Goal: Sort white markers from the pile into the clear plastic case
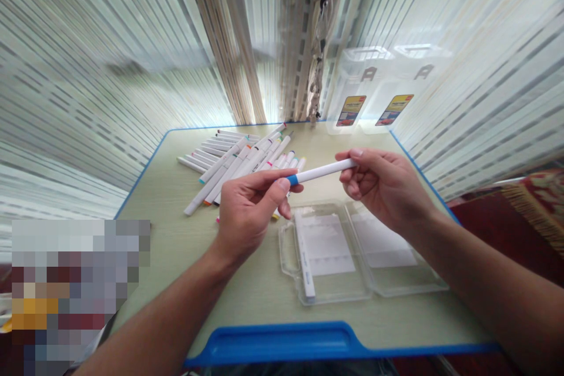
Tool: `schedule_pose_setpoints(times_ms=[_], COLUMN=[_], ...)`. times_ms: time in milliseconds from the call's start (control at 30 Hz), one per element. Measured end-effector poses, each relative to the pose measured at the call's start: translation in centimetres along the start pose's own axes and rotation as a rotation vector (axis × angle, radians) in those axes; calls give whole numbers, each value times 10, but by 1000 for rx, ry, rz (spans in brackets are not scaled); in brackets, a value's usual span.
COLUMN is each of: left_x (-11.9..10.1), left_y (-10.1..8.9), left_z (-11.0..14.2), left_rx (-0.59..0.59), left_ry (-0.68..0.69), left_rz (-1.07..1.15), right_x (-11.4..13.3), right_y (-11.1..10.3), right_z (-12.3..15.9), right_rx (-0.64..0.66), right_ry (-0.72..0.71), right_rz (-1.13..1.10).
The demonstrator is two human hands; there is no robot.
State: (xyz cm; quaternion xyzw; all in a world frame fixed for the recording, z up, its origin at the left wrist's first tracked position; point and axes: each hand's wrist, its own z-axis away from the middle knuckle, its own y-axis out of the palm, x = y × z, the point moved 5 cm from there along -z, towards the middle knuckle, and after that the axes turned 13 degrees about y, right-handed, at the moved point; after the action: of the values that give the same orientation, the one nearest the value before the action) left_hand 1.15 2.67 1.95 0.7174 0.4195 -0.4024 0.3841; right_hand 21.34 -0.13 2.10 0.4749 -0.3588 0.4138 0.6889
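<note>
A white marker (324, 171) with a blue end is held nearly level above the table, between both hands. My left hand (249, 205) pinches its blue end between thumb and fingers. At the other end, my right hand (383, 182) grips the white tip with thumb and fingertips. Below them lies a clear plastic case (363, 291), opened flat, with white paper sheets (328, 244) in both halves. One white marker (305, 264) lies in the left half along its side. Behind my left hand is a loose pile of white markers (247, 161) with coloured bands.
Two clear upright containers (343, 85) with yellow labels stand at the back right. A blue rim edges the table, with a blue tray (282, 341) at the front. Striped curtains (132, 41) hang close behind. Something blurred out (74, 288) is at the left.
</note>
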Motion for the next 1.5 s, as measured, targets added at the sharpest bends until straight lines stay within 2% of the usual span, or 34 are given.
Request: schedule_pose_setpoints(times_ms=[1033, 1500], left_x=[0, 2], left_y=[-2, -3], left_z=[-3, -4], left_rx=[-12, -13], left_ry=[-5, -12], left_rz=[-97, -97], right_x=[-1, -1], right_y=[4, 3], right_z=[1, 2], right_rx=[67, 69], right_ry=[-64, -107], right_rz=[1, 88])
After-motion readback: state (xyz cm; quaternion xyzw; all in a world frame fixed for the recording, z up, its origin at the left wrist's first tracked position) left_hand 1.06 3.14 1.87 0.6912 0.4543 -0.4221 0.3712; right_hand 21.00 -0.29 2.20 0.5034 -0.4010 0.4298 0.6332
